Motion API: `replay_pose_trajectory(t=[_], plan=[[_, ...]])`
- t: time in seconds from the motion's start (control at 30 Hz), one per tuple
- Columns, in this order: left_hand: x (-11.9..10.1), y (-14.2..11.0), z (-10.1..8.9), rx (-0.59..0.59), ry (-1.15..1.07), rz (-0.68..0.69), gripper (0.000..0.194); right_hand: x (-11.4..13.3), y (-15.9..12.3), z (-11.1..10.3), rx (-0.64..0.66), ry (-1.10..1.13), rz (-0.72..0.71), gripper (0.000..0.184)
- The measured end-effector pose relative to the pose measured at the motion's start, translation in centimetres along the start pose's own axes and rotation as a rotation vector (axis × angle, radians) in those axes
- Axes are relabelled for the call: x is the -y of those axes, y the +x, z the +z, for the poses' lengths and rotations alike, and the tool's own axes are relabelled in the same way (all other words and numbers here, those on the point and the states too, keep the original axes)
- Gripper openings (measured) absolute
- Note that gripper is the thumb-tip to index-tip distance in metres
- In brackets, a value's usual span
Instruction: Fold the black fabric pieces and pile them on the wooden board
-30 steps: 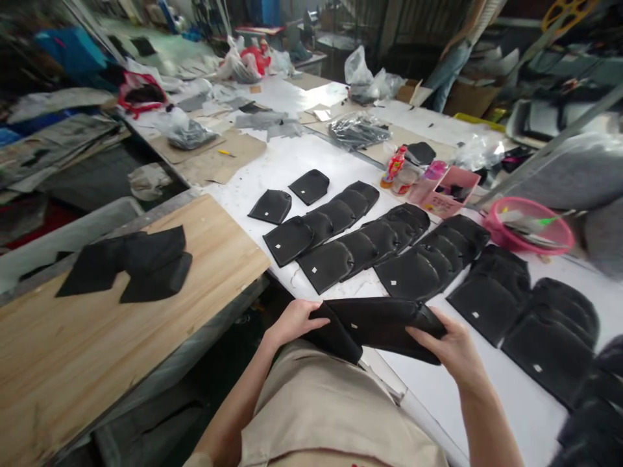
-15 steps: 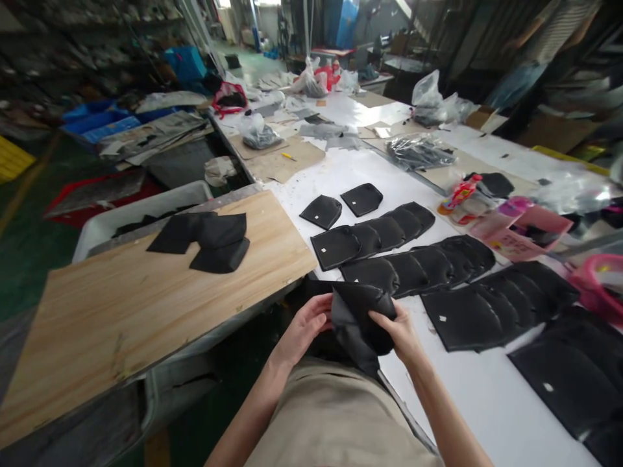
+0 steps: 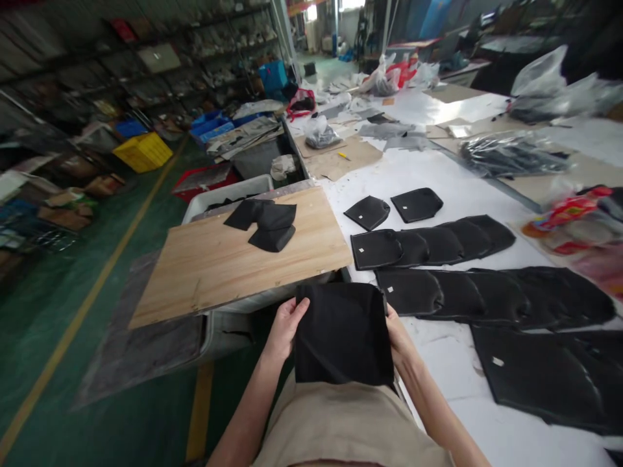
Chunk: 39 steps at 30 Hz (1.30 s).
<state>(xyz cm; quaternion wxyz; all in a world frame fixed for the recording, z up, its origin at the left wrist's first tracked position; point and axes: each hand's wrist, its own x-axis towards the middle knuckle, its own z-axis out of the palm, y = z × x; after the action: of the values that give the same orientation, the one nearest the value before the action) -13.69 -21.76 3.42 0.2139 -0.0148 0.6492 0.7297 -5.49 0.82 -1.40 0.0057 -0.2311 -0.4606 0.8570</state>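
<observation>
A black leather-like panel (image 3: 343, 334) is spread nearly flat in front of my body. My left hand (image 3: 287, 326) pinches its left edge, thumb on top. At the opposite edge my right hand (image 3: 400, 337) grips the panel, its fingers partly hidden beneath. On the wooden board (image 3: 209, 272) to the left lie a few loose black pieces (image 3: 275, 224). Overlapping rows of black panels with small white labels (image 3: 428, 245) cover the white table (image 3: 438, 383) at the right. Two single labelled pieces (image 3: 416, 204) lie just behind those rows.
White bins (image 3: 228, 194) stand under and behind the board. A yellow crate (image 3: 143, 152) sits on the green floor at the left. Farther back on the table are a yellow cutter (image 3: 344, 156), plastic bags (image 3: 555, 84) and a red-capped bottle (image 3: 567, 211).
The panel was folded with its grey underside showing; now it is opened out flat between my hands. My left hand has shifted to its left edge. The view has turned left.
</observation>
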Motion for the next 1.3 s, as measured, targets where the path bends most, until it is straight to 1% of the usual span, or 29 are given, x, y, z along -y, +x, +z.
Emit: replay_pose_trajectory(t=[0.03, 0.1, 0.17, 0.23, 0.33, 0.37, 0.4, 0.47, 0.57, 0.6, 0.63, 0.73, 0.87, 1.0, 1.07, 1.13, 1.23, 1.3], plan=[[-0.1, -0.7, 0.3, -0.008, -0.027, 0.002, 0.045, 0.1, 0.2, -0.3, 0.028, -0.008, 0.003, 0.053], [-0.4, -1.8, 1.0, -0.093, -0.013, 0.074, 0.042, 0.6, 0.5, -0.9, 0.085, -0.019, -0.027, 0.060], [-0.7, -2.5, 1.4, -0.180, 0.069, 0.142, 0.041, 1.2, 0.6, -1.3, 0.150, -0.035, -0.085, 0.068], [-0.8, -2.9, 1.5, -0.252, 0.161, 0.181, 0.040, 1.8, 0.6, -1.5, 0.214, -0.068, -0.152, 0.078], [-0.7, -3.3, 1.3, -0.337, 0.224, 0.227, 0.038, 2.4, 1.0, -1.0, 0.272, -0.130, -0.250, 0.094], [-0.6, -3.4, 1.2, -0.360, 0.232, 0.243, 0.037, 2.4, 1.2, -0.7, 0.270, -0.156, -0.282, 0.095], [-0.6, -3.5, 1.0, -0.377, 0.245, 0.260, 0.036, 2.4, 1.4, -0.2, 0.256, -0.189, -0.313, 0.092], [-0.7, -3.8, 0.5, -0.409, 0.295, 0.290, 0.034, 2.3, 2.1, 1.2, 0.206, -0.257, -0.363, 0.074], [-1.3, -4.2, -1.0, -0.470, 0.366, 0.332, 0.032, 2.0, 3.2, 3.8, 0.137, -0.305, -0.383, 0.037], [-1.5, -4.4, -1.7, -0.495, 0.376, 0.346, 0.032, 1.9, 3.7, 4.8, 0.135, -0.312, -0.379, 0.030], [-1.7, -4.5, -2.5, -0.522, 0.382, 0.357, 0.032, 1.7, 4.1, 5.8, 0.143, -0.321, -0.374, 0.027], [-1.8, -5.0, -5.1, -0.606, 0.388, 0.364, 0.032, 1.0, 5.4, 9.0, 0.191, -0.362, -0.372, 0.024], [-1.2, -5.6, -8.7, -0.707, 0.383, 0.327, 0.032, -0.3, 6.5, 13.1, 0.226, -0.373, -0.408, 0.024], [-0.2, -6.0, -11.3, -0.779, 0.334, 0.296, 0.033, -1.5, 7.1, 16.1, 0.306, -0.402, -0.389, 0.024], [0.1, -6.0, -12.1, -0.815, 0.302, 0.299, 0.034, -1.8, 7.7, 17.1, 0.374, -0.425, -0.345, 0.021], [0.3, -6.2, -12.6, -0.878, 0.283, 0.308, 0.033, -1.8, 8.5, 18.1, 0.460, -0.444, -0.273, 0.019], [0.4, -6.7, -12.7, -1.022, 0.279, 0.309, 0.031, -2.0, 10.0, 19.6, 0.615, -0.459, -0.153, 0.024], [0.6, -7.2, -12.4, -1.131, 0.278, 0.296, 0.031, -2.3, 10.9, 20.6, 0.697, -0.429, -0.073, 0.027]])
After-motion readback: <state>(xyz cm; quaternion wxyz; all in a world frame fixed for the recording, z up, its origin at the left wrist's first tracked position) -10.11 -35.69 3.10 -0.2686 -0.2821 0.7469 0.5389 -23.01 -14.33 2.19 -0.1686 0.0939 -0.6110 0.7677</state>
